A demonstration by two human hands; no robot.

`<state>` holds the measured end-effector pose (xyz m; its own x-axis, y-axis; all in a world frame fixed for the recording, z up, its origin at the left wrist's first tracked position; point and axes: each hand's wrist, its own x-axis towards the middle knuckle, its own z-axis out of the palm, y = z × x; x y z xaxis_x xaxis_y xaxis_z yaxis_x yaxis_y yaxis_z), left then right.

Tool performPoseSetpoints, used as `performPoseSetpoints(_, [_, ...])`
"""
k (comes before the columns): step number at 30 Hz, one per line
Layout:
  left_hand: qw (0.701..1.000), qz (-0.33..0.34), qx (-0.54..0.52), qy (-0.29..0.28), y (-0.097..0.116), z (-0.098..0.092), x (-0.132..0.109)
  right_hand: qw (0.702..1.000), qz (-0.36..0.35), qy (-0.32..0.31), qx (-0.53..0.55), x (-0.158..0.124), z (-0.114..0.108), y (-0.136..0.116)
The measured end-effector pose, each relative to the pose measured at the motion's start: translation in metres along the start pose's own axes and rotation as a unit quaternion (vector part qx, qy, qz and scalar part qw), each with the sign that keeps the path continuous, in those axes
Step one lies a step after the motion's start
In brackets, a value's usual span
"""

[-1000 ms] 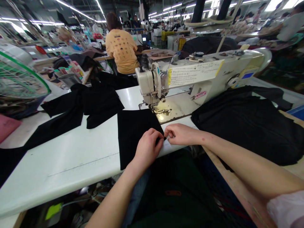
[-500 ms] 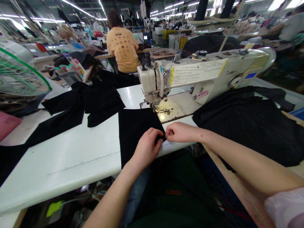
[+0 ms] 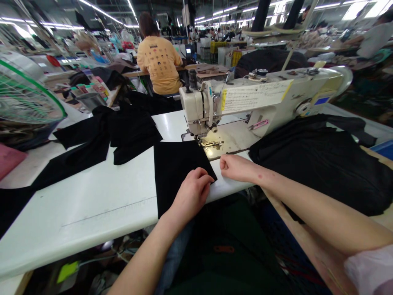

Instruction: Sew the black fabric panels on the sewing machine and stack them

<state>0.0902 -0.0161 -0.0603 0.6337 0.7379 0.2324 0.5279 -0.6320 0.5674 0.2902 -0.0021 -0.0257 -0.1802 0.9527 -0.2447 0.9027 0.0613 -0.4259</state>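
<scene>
Black fabric panel (image 3: 175, 162), flat before the sewing machine (image 3: 254, 96). My left hand (image 3: 194, 189) bends over its near right corner; from my remote view I cannot tell whether it pinches or presses. My right hand (image 3: 237, 168), curled closed, sits before the machine, apart from the cloth. I judge light pressure best, keeping the edge unstretched.

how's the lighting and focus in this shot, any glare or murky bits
Head view: warm light pools under the needle end of the sewing machine; glare brightens the white tabletop beyond the black fabric panel; same view, that panel shows almost no texture, and the far background looks soft.
</scene>
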Motion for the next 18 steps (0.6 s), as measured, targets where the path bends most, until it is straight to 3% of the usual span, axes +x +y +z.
performPoseSetpoints(3, [1.000,0.012,0.003,0.003,0.000,0.000,-0.002,0.997,-0.050,0.061,-0.013,-0.022,0.009,0.004])
performPoseSetpoints(8, [0.999,-0.005,0.033,0.014,0.002,0.001,-0.003,0.956,-0.244,0.150,-0.069,-0.049,0.035,0.009])
performPoseSetpoints(12, [0.998,-0.042,0.026,0.040,0.002,0.005,-0.005,0.943,-0.261,0.164,-0.125,-0.050,0.043,0.012])
performPoseSetpoints(18, [0.999,0.000,0.023,0.039,-0.001,0.007,-0.006,0.937,-0.274,0.168,-0.136,-0.056,0.048,0.015])
